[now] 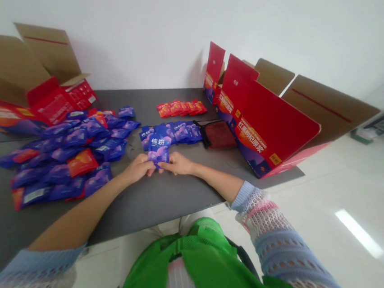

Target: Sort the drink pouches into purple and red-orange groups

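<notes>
A blue-purple packet (159, 148) with white lettering is held up between my two hands above the grey table. My left hand (141, 168) pinches its lower left corner, and my right hand (177, 164) grips the lower right corner. Just behind it lies a row of blue packets (187, 132), partly hidden by the held one. Farther back is a row of overlapping red-orange packets (182, 108). A large heap of blue packets (59, 172), with some red-orange ones mixed in, spreads to the left of my left hand.
An open red carton (264, 123) stands on the right of the grey table (140, 208), with another carton part behind it. Beside it lies a dark brown pouch (220, 134). Another open carton (54, 100) stands at the back left, against the white wall.
</notes>
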A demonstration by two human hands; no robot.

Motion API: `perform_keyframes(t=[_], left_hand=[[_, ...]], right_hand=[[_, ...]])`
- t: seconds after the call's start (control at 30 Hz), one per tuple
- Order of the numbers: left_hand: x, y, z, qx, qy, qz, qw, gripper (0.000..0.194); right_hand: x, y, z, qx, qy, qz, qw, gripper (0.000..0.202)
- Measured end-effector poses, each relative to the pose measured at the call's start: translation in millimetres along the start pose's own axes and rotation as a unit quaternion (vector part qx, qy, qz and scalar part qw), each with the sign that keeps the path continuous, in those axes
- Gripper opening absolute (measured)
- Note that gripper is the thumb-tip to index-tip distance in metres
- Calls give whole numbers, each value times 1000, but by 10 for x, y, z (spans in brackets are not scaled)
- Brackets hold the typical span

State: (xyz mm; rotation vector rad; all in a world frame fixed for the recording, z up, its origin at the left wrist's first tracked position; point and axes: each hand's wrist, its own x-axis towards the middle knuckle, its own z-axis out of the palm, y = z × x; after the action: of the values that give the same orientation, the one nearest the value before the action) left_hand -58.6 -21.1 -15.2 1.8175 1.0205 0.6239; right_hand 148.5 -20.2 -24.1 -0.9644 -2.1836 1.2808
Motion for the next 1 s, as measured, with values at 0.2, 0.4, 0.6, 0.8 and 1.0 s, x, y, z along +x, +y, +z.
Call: perform_keyframes(t=[0.2, 0.4, 0.6, 0.8, 1.0], left_hand=[[9, 27, -23, 9, -25, 35, 999, 31], [5, -149, -93, -91, -47, 16, 995, 26], [6, -162, -84, -267, 68, -43, 960, 31], [44, -74, 77, -313, 144, -30, 938, 34], [12, -152, 16, -205, 209, -16, 956, 26]], right_hand=[[-1, -24, 70, 37, 60, 52, 996, 61], [0, -84, 10, 89, 62, 21, 994, 62], [-145, -281, -23, 137, -16, -21, 990, 59], [-126, -285, 37, 150, -32, 45, 987, 53], [-24, -191, 117, 285, 44, 74, 955, 53]])
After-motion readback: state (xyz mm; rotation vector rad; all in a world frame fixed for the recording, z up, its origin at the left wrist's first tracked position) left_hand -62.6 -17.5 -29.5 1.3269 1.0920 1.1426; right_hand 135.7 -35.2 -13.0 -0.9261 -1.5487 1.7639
